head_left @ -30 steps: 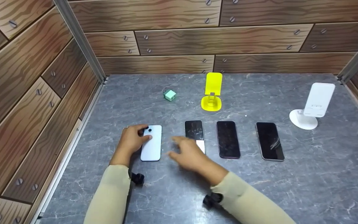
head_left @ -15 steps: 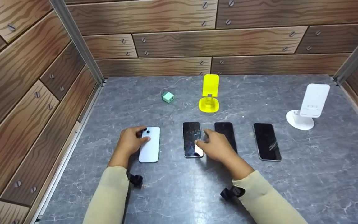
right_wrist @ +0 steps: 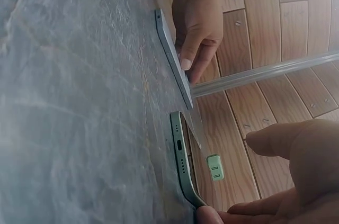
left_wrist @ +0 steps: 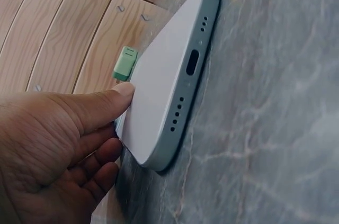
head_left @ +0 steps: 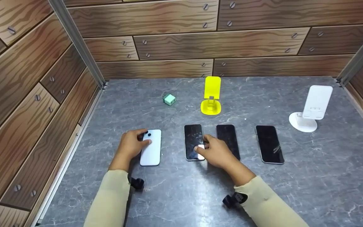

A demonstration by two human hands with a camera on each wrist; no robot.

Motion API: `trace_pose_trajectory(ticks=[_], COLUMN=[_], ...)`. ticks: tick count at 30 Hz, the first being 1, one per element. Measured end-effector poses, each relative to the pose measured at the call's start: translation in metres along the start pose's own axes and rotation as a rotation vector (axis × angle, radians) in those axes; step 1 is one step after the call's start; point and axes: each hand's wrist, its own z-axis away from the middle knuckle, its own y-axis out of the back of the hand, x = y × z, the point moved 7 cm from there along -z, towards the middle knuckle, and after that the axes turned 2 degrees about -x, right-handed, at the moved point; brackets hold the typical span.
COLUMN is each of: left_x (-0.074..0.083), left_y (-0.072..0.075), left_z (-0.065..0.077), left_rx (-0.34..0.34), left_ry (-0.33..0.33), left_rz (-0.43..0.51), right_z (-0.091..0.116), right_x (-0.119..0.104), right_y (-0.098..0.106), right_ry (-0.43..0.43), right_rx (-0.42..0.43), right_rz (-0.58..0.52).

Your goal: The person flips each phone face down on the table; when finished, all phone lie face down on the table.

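Observation:
A light blue smartphone (head_left: pixel 152 153) lies camera side up on the table. My left hand (head_left: pixel 131 145) grips its upper left side, thumb on the back and fingers at the edge; the left wrist view shows the smartphone's bottom edge with the charging port (left_wrist: pixel 193 62). To the right lies a smartphone with its dark screen (head_left: pixel 193 137) up. My right hand (head_left: pixel 218 152) is at its right side. In the right wrist view a fingertip (right_wrist: pixel 208 215) meets this smartphone's edge, while the thumb (right_wrist: pixel 267 138) stays raised apart from it.
Two more dark-screened smartphones lie to the right, one (head_left: pixel 227 135) partly behind my right hand, the other (head_left: pixel 269 144) farther along. Behind them stand a yellow phone stand (head_left: pixel 212 88) and a white phone stand (head_left: pixel 317 102). A small green charger cube (head_left: pixel 169 99) sits at the back. Wood-patterned walls enclose the table.
My right hand has moved right, from between the two left smartphones to the second one's right edge, and its fingers have come closer to that edge. My left hand has kept its grip.

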Motion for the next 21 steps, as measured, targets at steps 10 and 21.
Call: trace_pose_trajectory(ticks=[10, 21], left_x=[0.052, 0.113], left_y=[-0.012, -0.085], left_z=[0.025, 0.056], left_rx=[0.185, -0.11], left_ry=[-0.247, -0.38], left_rz=[-0.088, -0.117], right_z=[0.002, 0.003], right_x=[0.003, 0.005], right_y=[0.005, 0.001], right_ry=[0.0, 0.004], right_rx=[0.002, 0.011], right_rz=[-0.019, -0.032])
